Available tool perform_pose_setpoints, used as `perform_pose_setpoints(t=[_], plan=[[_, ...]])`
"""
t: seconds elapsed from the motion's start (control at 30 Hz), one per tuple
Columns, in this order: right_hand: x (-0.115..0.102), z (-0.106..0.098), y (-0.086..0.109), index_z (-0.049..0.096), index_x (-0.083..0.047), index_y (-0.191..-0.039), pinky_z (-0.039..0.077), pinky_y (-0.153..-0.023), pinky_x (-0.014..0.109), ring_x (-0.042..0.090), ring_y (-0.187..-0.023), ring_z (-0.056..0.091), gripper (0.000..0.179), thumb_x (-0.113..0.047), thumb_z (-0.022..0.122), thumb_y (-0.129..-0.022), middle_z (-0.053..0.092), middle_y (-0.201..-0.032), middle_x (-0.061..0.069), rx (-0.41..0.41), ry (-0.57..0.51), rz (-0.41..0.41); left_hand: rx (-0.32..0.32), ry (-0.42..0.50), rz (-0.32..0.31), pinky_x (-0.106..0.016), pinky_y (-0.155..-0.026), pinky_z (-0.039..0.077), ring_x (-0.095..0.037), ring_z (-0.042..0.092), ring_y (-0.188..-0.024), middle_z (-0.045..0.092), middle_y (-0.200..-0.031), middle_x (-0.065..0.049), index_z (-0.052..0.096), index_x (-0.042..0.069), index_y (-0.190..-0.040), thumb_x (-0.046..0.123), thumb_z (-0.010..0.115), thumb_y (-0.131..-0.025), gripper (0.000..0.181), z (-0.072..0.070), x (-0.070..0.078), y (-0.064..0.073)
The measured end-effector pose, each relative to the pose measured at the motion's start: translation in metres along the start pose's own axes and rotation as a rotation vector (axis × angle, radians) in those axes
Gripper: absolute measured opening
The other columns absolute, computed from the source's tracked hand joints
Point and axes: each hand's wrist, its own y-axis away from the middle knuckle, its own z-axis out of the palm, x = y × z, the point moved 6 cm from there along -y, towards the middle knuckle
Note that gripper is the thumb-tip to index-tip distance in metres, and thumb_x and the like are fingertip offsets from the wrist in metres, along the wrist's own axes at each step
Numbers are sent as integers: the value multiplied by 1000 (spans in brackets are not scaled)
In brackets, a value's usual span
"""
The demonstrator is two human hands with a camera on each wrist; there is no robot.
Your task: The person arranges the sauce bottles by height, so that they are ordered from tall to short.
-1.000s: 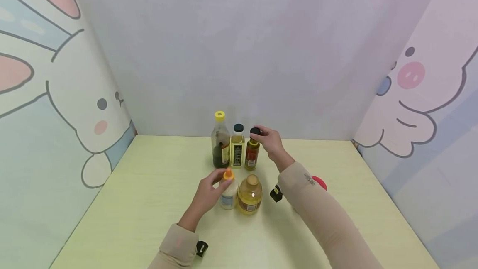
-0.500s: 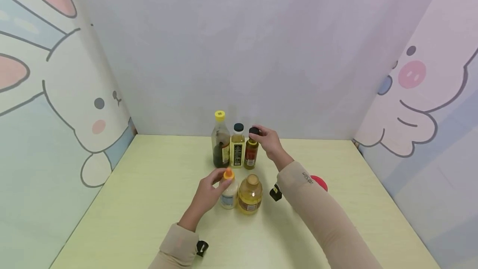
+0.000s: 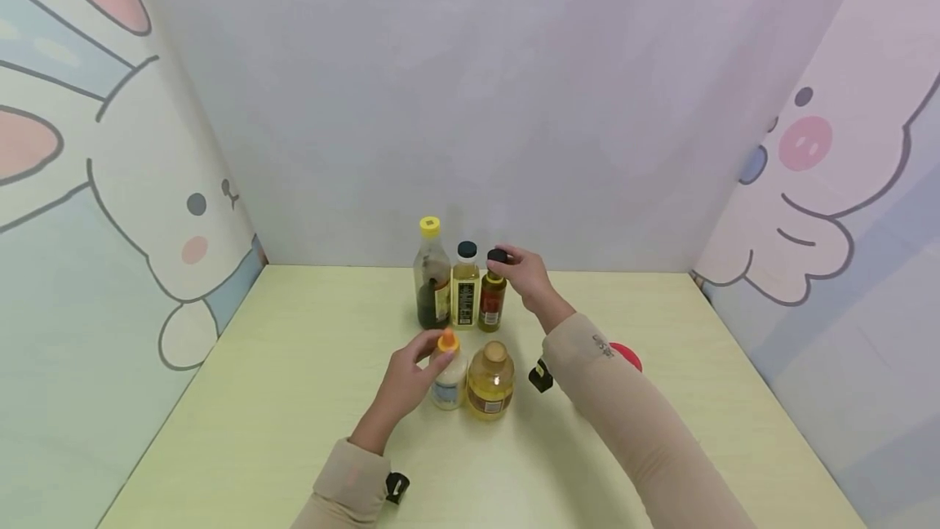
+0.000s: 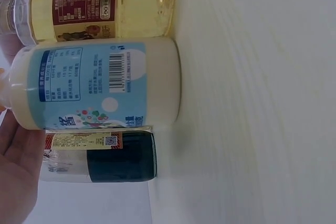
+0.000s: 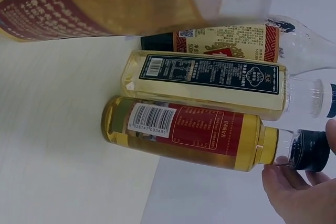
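My left hand (image 3: 402,378) grips a squeeze bottle (image 3: 448,392) near its orange nozzle cap; it is upright, with a blue label (image 4: 94,85) and pale contents. At the back, my right hand (image 3: 527,277) holds a small oil bottle (image 3: 491,302) by its black cap (image 5: 311,150). This bottle has a red label and stands close beside a square clear bottle (image 3: 466,300) of pale yellow liquid. Left of that is a tall yellow-capped bottle (image 3: 432,280) with dark liquid. A round bottle of yellow liquid (image 3: 490,386) stands just right of the squeeze bottle.
A red round object (image 3: 627,356) shows partly behind the right sleeve (image 3: 624,398). The pale yellow table (image 3: 294,398) ends at a plain back wall (image 3: 470,104). Printed cartoon walls (image 3: 147,292) rise on both sides. Black wrist devices (image 3: 541,375) sit at both cuffs.
My right hand has shifted the small oil bottle slightly left, closer to the square bottle. The left hand keeps its place on the squeeze bottle.
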Motion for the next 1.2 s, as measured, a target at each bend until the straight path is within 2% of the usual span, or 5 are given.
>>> perform_pose_setpoints(t=[0.2, 0.63, 0.8, 1.2], plan=[[-4, 0, 3, 44, -11, -147, 28, -110, 51, 34, -128, 47, 58, -17, 67, -95, 47, -141, 21, 0, 6, 19, -1, 0, -21, -55, -97, 44, -32, 57, -117, 65, -121, -5, 62, 15, -126, 39, 65, -94, 40, 0, -1, 1], [-9, -2, 15, 31, -10, -152, 25, -111, 52, 35, -137, 34, 69, -23, 67, -95, 37, -150, 18, -30, 51, 54, -1, 16, -18, -59, -96, 43, -34, 57, -117, 65, -121, -7, 62, 15, -125, 37, 66, -93, 39, -2, 1, 1], [-8, -7, 18, 30, -11, -153, 25, -111, 53, 36, -138, 31, 71, -28, 67, -95, 35, -151, 18, -38, 78, 68, 2, 10, -17, -60, -94, 43, -34, 58, -115, 65, -121, -8, 63, 14, -124, 36, 66, -94, 38, -2, 1, 1], [-8, -19, 31, 27, -10, -154, 23, -111, 56, 37, -139, 30, 72, -27, 65, -96, 32, -153, 18, -69, 130, 56, 0, 4, -22, -59, -95, 43, -33, 57, -116, 65, -121, -7, 62, 15, -124, 38, 66, -94, 38, -2, 0, 1]])
